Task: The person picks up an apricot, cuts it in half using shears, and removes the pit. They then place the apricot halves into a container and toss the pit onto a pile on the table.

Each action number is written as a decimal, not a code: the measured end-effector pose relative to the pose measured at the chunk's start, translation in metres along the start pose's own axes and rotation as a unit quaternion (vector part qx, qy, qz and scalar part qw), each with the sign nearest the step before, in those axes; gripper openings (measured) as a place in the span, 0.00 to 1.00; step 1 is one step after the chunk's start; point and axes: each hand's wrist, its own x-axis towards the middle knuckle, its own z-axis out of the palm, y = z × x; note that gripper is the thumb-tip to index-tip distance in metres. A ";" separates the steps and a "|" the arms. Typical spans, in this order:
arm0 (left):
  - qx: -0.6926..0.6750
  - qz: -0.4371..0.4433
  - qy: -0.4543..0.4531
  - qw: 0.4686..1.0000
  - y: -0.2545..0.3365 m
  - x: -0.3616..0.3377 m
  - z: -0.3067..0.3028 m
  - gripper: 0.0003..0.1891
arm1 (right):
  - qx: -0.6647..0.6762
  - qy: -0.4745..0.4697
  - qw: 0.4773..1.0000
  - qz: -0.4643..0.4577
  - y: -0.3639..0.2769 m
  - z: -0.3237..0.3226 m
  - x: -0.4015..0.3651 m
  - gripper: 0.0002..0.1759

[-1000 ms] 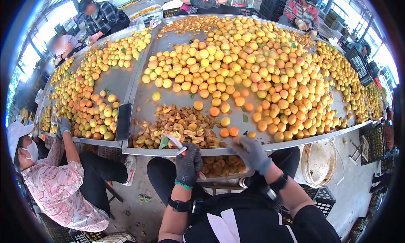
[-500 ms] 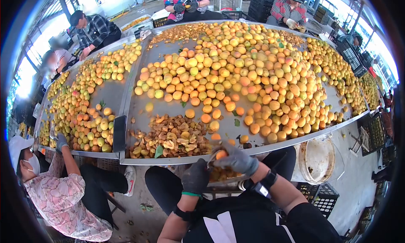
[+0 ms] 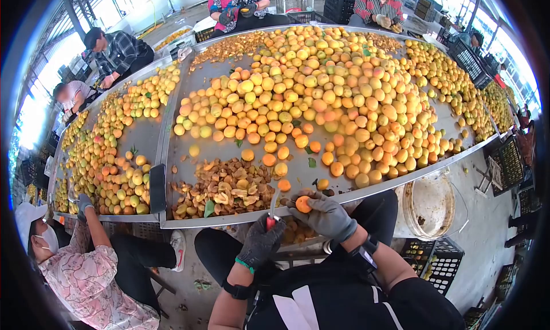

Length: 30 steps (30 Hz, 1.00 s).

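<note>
My gloved left hand [image 3: 262, 238] is closed round the red handle of a small knife [image 3: 275, 201], whose curved blade points up over the table edge. To its right, my gloved right hand [image 3: 331, 220] holds an orange apricot [image 3: 303, 204] between thumb and fingers. The blade and this apricot are apart. Just beyond my hands, a heap of halved apricots [image 3: 232, 187] lies on the metal table [image 3: 197, 152]. Whole apricots [image 3: 321, 95] are piled farther back. Below my hands is a container with apricot pieces [image 3: 295, 232], partly hidden by them.
A dirty white bucket [image 3: 429, 210] stands right of my knees, with a black crate [image 3: 432, 264] near it. A person in a pink patterned shirt [image 3: 86, 273] sits at my left. Several people sit round the table. A metal divider [image 3: 163, 141] splits the tabletop.
The knife and apricot, close together before, have separated. The blade now points up, and the apricot shows clearly in my right fingers. The whole view has shifted slightly.
</note>
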 end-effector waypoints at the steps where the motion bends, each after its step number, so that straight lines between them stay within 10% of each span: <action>1: 0.064 0.028 0.029 0.997 0.006 0.000 0.002 0.09 | -0.021 0.016 1.000 -0.005 -0.002 0.002 -0.003 0.15; 6: 0.407 0.266 0.118 0.866 -0.018 0.008 0.003 0.10 | -0.085 -0.014 0.996 -0.004 0.001 0.010 -0.019 0.16; 8: 0.580 0.357 0.196 0.705 -0.015 -0.002 0.018 0.12 | -0.156 -0.013 0.986 -0.057 0.008 0.025 -0.021 0.14; 13: 0.579 0.286 0.155 0.748 -0.027 -0.001 0.022 0.17 | -0.206 0.032 0.973 -0.101 0.016 0.008 -0.019 0.10; 17: 0.358 0.121 -0.061 0.924 -0.013 -0.004 0.019 0.12 | -0.203 0.010 0.976 -0.081 0.011 -0.001 -0.016 0.04; 19: -0.037 -0.070 -0.132 0.988 -0.023 -0.005 0.008 0.09 | -0.155 -0.028 0.987 -0.042 0.013 -0.010 -0.012 0.07; 23: -0.084 -0.036 -0.070 0.993 -0.018 -0.009 0.010 0.07 | -0.076 -0.065 0.994 -0.048 0.006 0.008 -0.021 0.13; 30: 0.352 0.217 0.013 0.910 -0.001 -0.018 0.015 0.11 | -0.181 -0.095 0.976 -0.071 -0.005 0.012 -0.036 0.22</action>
